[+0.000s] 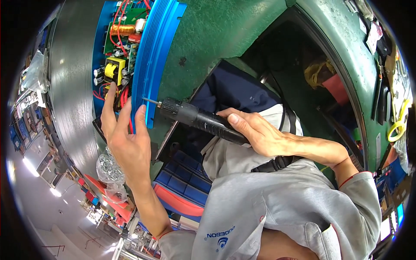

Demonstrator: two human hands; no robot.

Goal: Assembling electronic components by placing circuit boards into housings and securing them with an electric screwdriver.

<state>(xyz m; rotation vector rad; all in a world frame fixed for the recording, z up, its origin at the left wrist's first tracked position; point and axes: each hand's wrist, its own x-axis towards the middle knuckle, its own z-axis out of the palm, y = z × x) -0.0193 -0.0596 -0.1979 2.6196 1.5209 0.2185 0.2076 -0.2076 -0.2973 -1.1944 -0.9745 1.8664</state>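
A blue finned metal housing [162,32] stands upright on the green bench at the upper left, holding a green circuit board [135,56]. On the board are a yellow transformer [113,71], a copper coil and red wires. My left hand [129,143] reaches to the housing's near end, fingers stretched and apart; one fingertip is beside the transformer and another overlaps the blue wall. Whether they press on it I cannot tell. My right hand [262,134] is wrapped round a black electric screwdriver [199,120]. Its thin bit points left at the blue wall, close to my left fingertips.
A dark conveyor belt [73,86] runs along the left. Crumpled clear plastic [108,168] lies beside my left forearm. Below the bench edge is a blue and red seat or bin [180,180]. Tools and a yellow tape roll [396,131] sit at the far right.
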